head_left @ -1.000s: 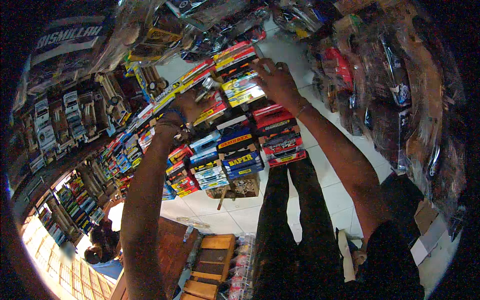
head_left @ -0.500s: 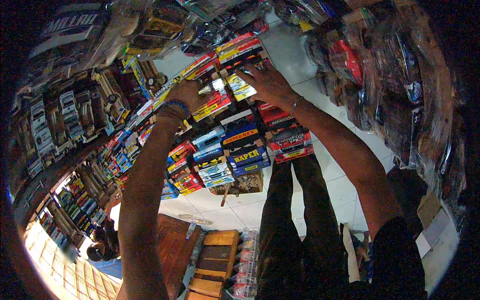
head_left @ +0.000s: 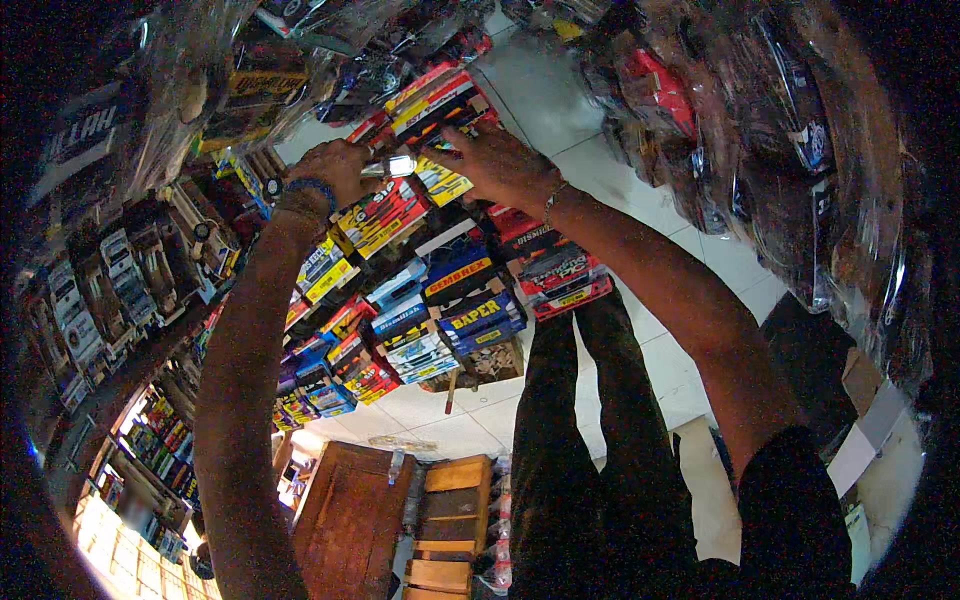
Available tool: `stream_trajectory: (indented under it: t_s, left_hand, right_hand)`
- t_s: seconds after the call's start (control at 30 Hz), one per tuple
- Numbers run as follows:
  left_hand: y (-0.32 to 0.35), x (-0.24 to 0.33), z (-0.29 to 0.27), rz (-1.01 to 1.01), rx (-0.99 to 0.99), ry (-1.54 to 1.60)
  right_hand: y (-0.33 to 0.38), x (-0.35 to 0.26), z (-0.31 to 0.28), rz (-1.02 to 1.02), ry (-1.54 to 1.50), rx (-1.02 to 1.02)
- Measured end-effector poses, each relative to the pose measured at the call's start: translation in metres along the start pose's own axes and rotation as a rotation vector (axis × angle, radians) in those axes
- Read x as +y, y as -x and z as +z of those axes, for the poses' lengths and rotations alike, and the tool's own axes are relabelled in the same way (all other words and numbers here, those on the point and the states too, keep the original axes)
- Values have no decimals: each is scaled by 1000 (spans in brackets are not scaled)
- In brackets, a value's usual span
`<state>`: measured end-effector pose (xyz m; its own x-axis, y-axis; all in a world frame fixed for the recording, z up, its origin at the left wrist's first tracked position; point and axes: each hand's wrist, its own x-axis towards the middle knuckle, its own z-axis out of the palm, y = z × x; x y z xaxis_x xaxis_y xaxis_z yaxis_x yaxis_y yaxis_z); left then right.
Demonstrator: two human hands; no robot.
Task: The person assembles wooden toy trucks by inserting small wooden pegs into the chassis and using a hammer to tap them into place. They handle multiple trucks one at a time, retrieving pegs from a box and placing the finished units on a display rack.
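A small pale box (head_left: 400,165) sat at the top of the stacked cartons (head_left: 440,300), pinched between both hands. The left hand (head_left: 335,170), at its nine o'clock, had fingers curled round that end; the right hand (head_left: 495,165), at three o'clock, pressed bent fingers on the other, though the grip was possibly looser. It looked light, stiff cardboard, best held by its short ends. Bagged goods (head_left: 780,170) hung to the right, a wooden crate (head_left: 450,520) stood at six o'clock
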<state>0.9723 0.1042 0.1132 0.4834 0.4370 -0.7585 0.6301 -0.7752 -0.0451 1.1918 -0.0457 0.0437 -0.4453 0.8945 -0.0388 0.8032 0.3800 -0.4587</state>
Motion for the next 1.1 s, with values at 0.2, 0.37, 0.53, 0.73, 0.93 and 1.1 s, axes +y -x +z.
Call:
stream_trajectory:
  t_s: [0.2, 0.37, 0.53, 0.73, 0.93, 1.1]
  left_hand:
    - [-4, -6, 12, -24, 7, -80]
    - [-14, -11, 13, -28, -45, -163]
    - [-23, -12, -1, 51, -31, -187]
    - [-22, -8, -4, 63, -84, -116]
    - [-28, -10, 9, 45, -27, -204]
    - [-22, -10, 14, 47, 102, -161]
  right_hand:
    - [-4, 0, 9, 11, -6, 9]
    - [-3, -3, 8, 46, 0, 3]
    - [-1, -6, 4, 77, 18, -22]
    - [-1, -4, 5, 15, 35, 72]
    - [-3, -6, 2, 79, -13, -39]
    - [-1, -6, 3, 33, 35, 54]
